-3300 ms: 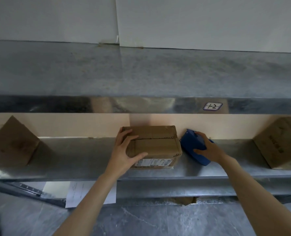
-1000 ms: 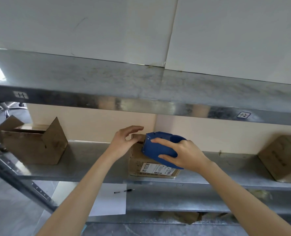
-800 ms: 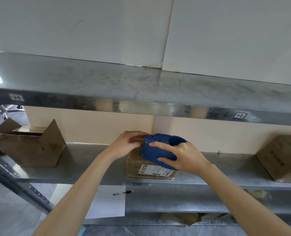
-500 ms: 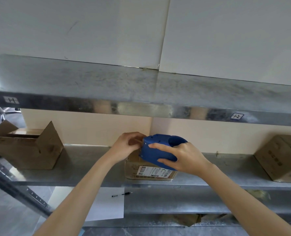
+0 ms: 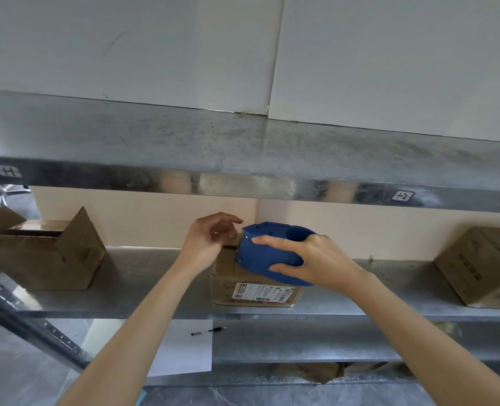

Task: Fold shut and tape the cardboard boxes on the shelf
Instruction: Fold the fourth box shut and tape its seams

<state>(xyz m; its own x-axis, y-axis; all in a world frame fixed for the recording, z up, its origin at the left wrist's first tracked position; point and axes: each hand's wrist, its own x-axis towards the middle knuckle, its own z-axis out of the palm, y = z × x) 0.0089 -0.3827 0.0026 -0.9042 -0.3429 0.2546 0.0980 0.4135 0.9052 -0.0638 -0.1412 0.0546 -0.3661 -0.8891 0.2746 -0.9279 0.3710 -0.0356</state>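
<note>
A small brown cardboard box (image 5: 253,290) with a white shipping label stands in the middle of the metal shelf (image 5: 143,291). My right hand (image 5: 310,263) grips a blue tape dispenser (image 5: 267,252) held over the box's top. My left hand (image 5: 210,243) hovers at the box's upper left corner, fingers curled right by the dispenser's front edge. I cannot see any tape between those fingers. The box's top is hidden behind the dispenser and both hands.
An open cardboard box (image 5: 43,259) with raised flaps sits at the shelf's left end, and a closed box (image 5: 482,268) at the right end. The upper shelf (image 5: 242,148) hangs low above them. A sheet of paper (image 5: 181,350) and a pen (image 5: 209,331) lie on the shelf below.
My right hand picked the dispenser up from beside the box and brought it over the top. My left hand left the box's side and moved to the dispenser's front edge.
</note>
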